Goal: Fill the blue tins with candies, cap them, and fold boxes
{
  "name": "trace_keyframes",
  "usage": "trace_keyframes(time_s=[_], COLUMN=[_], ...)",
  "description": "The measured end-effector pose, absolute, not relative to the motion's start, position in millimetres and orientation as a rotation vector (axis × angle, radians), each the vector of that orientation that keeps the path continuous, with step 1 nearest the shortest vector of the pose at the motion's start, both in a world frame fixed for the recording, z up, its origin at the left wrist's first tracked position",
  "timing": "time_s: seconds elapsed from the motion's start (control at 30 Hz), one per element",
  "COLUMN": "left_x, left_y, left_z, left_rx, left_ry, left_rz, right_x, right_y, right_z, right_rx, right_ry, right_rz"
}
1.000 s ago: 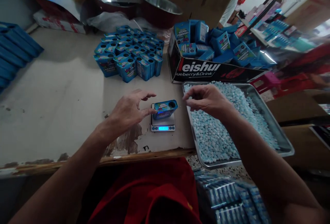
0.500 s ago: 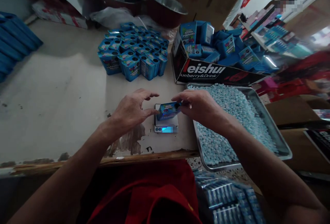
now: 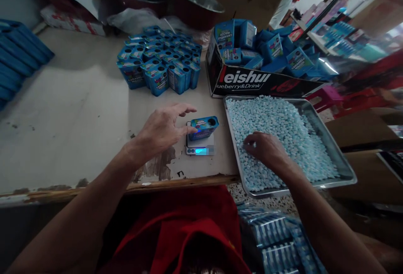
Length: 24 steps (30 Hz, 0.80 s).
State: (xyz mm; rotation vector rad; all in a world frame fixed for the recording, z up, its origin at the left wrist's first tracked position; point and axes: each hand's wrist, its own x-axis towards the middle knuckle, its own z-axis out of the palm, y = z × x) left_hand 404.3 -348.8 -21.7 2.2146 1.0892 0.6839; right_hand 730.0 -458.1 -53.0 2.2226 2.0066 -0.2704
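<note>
A small blue candy box (image 3: 203,127) with a dark round hole in its top stands on a small digital scale (image 3: 201,151) with a lit blue display. To its left is my left hand (image 3: 163,127), fingers stretched and thumb apart, with the thumb tip at the box's near left edge. My right hand (image 3: 266,150) is over the left part of a metal tray (image 3: 236,156) heaped with small pale blue and white candies (image 3: 283,127). Its fingers are bent and pressed together, down at the candies. What lies between those fingertips is hidden.
Several similar blue boxes (image 3: 157,78) stand grouped behind the scale. A black carton (image 3: 245,82) full of loose blue boxes sits behind the tray. Metal bowls (image 3: 198,3) are at the back. The table's worn wooden edge (image 3: 132,188) runs in front of me.
My right hand has left the box and moved right, down to the candies in the tray. The box stays on the scale, and my left hand remains beside it.
</note>
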Motion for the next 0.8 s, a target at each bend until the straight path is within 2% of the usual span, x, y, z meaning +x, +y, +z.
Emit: trace_keyframes(time_s=[0.27,0.37,0.47,0.57,0.7,0.8], left_x=[409,415,429,446,459,453], left_y=[-357,-358,-357,-354,-349,-345], left_z=[-17,-18,-24,-35,-45,-47], left_rx=[2.247,2.231,2.279,2.393,2.39,2.322], left_ry=[1.184,1.182,1.196,1.169,1.061,1.019], left_rz=[0.667,0.647,0.657,0.651,0.542,0.6], right_x=[743,742,723,691,663,664], right_y=[-447,-446,-434,-410,-382,-368], right_z=[-52,-39,-21,-11,-8,-8], right_rx=[2.145,2.283,2.428,2.287,2.025,2.079], right_ry=[2.136,2.148,2.405,2.791,2.893,2.901], right_rz=[-0.474,-0.603,-0.743,-0.672,-0.474,-0.676])
